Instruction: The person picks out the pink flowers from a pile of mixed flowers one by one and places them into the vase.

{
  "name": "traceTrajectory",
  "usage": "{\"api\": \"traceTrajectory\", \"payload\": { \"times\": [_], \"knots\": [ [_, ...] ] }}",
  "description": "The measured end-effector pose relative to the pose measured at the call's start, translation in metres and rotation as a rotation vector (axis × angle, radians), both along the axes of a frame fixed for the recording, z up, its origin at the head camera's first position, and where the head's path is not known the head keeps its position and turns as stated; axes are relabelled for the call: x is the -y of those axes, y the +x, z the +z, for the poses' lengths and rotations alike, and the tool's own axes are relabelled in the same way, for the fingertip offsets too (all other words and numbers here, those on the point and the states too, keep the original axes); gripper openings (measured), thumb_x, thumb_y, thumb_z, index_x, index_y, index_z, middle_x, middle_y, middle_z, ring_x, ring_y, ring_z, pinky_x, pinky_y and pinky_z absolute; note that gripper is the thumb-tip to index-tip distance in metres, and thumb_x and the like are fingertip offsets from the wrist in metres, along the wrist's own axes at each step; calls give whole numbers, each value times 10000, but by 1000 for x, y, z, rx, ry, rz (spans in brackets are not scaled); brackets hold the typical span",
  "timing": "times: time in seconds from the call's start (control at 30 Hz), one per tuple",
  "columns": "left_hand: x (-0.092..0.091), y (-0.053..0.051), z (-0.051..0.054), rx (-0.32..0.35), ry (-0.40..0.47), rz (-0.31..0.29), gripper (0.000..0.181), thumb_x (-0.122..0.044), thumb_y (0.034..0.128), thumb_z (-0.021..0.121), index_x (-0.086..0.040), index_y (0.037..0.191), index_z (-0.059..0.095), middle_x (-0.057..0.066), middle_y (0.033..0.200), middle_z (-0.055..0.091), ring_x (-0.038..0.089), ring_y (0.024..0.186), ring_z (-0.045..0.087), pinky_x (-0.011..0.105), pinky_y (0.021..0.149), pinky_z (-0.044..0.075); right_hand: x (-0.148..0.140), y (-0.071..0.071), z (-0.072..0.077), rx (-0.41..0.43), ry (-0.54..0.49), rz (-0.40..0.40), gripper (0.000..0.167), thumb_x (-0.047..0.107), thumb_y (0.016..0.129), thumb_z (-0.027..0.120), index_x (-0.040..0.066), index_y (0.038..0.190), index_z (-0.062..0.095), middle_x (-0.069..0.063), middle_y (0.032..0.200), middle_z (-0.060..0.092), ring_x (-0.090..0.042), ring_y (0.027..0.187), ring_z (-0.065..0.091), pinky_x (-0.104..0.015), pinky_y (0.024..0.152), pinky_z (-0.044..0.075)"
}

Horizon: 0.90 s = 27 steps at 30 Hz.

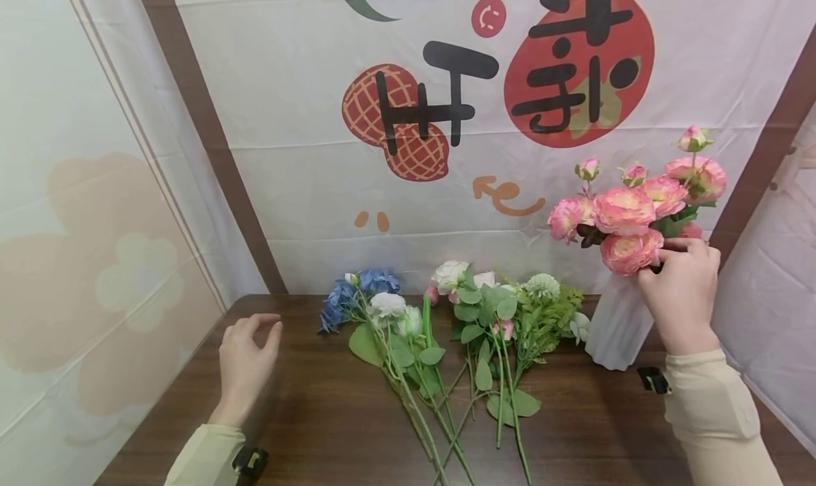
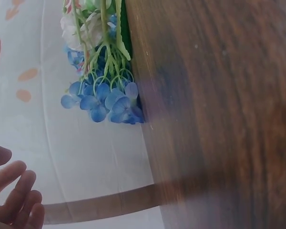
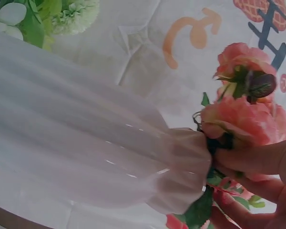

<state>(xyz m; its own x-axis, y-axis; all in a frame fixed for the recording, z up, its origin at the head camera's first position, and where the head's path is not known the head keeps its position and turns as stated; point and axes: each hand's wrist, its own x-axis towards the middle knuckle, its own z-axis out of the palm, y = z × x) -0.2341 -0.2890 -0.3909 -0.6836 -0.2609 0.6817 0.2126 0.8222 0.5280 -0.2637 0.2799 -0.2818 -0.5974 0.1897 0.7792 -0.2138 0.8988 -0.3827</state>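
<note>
Pink flowers (image 1: 623,211) stand in a white ribbed vase (image 1: 617,330) at the right of the table. My right hand (image 1: 685,295) is at the vase's mouth, its thumb and fingers pinching the flower stems just under the blooms. The right wrist view shows the thumb and fingers (image 3: 252,160) against the leaves at the rim of the vase (image 3: 86,129). Over the table's left side my left hand (image 1: 247,362) is raised, fingers loosely bent and holding nothing. Blue flowers (image 2: 105,102) lie beyond it in the left wrist view.
Loose stems lie across the middle of the table (image 1: 319,415): blue flowers (image 1: 341,302), white flowers (image 1: 387,305), a pale green round bloom (image 1: 542,286) and leafy greenery (image 1: 542,323). Behind them hangs a printed cloth (image 1: 293,117).
</note>
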Motion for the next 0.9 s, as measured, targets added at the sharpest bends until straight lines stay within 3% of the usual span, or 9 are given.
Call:
{"api": "traceTrajectory", "payload": {
  "times": [0.23,0.9],
  "knots": [
    [-1,-1,1,0,-5,0,138,-85,865,639,-8,969,687,197,953,680,361,914,540,486,799,366,-1,7,5,-18,23,-3,242,-33,728,611,-171,918,669,-364,944,618,-444,937,476,-555,856,285],
    [-17,-11,9,-27,23,-25,143,-86,863,645,-7,973,690,194,958,680,353,932,535,484,814,363,0,19,17,-38,-6,-19,187,3,798,616,-138,896,690,-336,959,633,-436,959,505,-557,891,281]
  ]
}}
